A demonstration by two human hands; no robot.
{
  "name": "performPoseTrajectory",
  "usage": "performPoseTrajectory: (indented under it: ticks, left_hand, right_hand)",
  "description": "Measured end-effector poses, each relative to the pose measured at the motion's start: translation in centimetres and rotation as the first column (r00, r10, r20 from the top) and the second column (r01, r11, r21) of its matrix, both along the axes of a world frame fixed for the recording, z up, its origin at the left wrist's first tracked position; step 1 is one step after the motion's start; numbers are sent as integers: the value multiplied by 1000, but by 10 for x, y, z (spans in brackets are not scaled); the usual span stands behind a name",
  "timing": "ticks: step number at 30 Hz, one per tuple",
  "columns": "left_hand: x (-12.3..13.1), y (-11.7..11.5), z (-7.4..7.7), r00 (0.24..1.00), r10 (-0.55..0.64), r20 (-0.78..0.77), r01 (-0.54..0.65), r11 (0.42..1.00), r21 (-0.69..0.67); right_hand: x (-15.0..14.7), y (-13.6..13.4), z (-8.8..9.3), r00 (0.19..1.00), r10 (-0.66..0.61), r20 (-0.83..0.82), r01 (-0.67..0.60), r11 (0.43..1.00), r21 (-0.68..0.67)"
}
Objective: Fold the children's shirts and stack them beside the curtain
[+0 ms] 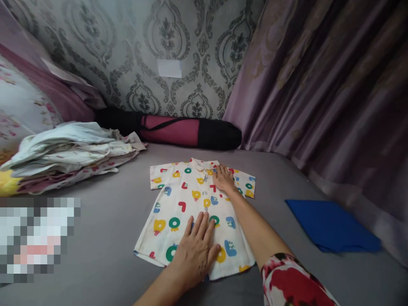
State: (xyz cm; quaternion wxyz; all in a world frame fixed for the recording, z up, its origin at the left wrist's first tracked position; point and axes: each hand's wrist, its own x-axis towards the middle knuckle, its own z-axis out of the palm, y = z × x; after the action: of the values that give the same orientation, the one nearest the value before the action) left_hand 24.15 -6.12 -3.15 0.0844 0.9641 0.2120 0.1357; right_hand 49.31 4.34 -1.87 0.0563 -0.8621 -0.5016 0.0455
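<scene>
A small white short-sleeved shirt (172, 206) with coloured letter prints lies spread flat, front up, its collar pointing away from me. My left hand (196, 248) rests palm down on the lower front of the shirt, fingers stretched out and apart. Higher up, near the collar and the right-hand sleeve, my right hand (223, 177) lies flat on the fabric with its fingers extended. Neither hand grips anything. My right forearm covers part of the shirt's right side.
The shirt lies on a grey sheet (105, 229). Piled clothes (70, 148) sit at the left, and a folded blue cloth (331, 225) at the right. Along the patterned wall lies a long black and maroon bag (172, 131). Purple curtains (296, 76) hang at the right.
</scene>
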Motion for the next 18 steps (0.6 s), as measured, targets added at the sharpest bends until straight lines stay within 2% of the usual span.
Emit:
performPoseTrajectory:
  ticks: [4, 8, 11, 13, 16, 18]
  left_hand:
    - [0, 1, 2, 1000, 14, 11, -14, 1000, -21]
    - [0, 4, 10, 1000, 17, 26, -15, 998, -66]
    - [-1, 9, 12, 989, 135, 56, -130, 988, -88]
    - [-2, 13, 9, 969, 240, 65, -235, 970, -69]
    - [-5, 18, 1, 937, 349, 28, -347, 936, -52]
    - [-7, 20, -4, 927, 376, 2, -375, 925, -58]
  right_hand:
    - [1, -3, -4, 1000, 3, 8, -4, 997, 71]
    - [7, -3, 4, 999, -25, -39, 31, 988, 154]
    - [4, 3, 12, 997, -65, -46, 72, 979, 192]
    - [-3, 10, 13, 999, -32, -36, 38, 983, 180]
    - [-19, 21, 6, 999, 20, -48, -15, 994, 104]
    - [-26, 25, 0, 999, 14, -48, -11, 997, 72]
